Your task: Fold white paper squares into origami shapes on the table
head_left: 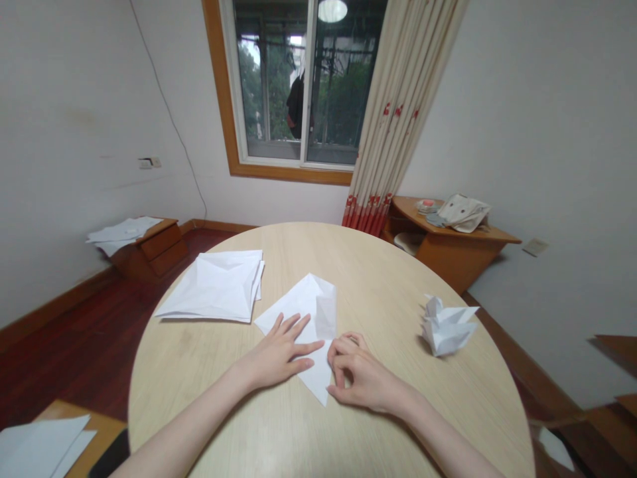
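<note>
A partly folded white sheet of paper (323,302) lies on the round table in front of me, one flap turned over on its right side. My left hand (281,352) rests flat on the sheet with its fingers spread. At the lower right edge of the sheet, my right hand (361,375) has its fingers curled, with thumb and forefinger close together on the paper's edge. How firmly they pinch it is hard to see. To the right stands a folded paper figure (445,326) with pointed tips, apart from both hands.
A stack of creased white sheets (213,289) sits on the left of the round wooden table (279,438). Beyond the table are a corner cabinet (448,255) holding a cloth bag (464,212), a curtain (393,113), and a low drawer unit (162,245). More paper (42,445) lies at lower left.
</note>
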### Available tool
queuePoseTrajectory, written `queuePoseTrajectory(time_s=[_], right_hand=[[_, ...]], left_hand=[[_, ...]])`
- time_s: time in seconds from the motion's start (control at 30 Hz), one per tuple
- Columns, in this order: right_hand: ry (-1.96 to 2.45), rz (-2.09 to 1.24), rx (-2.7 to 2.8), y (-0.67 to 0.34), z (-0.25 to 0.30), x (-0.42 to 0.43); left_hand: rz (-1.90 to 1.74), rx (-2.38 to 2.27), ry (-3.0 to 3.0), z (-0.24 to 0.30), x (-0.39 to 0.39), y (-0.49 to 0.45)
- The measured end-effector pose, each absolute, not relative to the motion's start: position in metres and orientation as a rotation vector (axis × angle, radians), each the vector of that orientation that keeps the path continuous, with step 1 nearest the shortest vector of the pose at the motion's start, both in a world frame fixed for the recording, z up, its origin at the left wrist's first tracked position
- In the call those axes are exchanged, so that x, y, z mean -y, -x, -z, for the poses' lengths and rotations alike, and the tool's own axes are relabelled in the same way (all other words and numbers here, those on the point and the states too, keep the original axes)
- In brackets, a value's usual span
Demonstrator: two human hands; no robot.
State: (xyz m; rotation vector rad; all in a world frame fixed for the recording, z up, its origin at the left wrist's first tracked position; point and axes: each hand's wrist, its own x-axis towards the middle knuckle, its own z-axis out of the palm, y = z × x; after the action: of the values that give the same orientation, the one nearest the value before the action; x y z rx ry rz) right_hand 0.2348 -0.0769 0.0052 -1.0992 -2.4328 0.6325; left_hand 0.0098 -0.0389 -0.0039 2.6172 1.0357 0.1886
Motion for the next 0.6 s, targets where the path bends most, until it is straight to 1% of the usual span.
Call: queuePoseTrajectory(time_s=[0.3, 0.6], right_hand=[[1.114, -0.762, 2.439, -0.2326, -0.0097, 0.0798], [1.127, -0.799, 2.437, -0.2327, -0.0084, 0.0800]], left_hand=[[-0.166, -1.044, -2.610, 0.0036, 0.0365, -0.0091], [-0.178, -1.037, -2.668, 0.0011, 0.0307, -0.0065]])
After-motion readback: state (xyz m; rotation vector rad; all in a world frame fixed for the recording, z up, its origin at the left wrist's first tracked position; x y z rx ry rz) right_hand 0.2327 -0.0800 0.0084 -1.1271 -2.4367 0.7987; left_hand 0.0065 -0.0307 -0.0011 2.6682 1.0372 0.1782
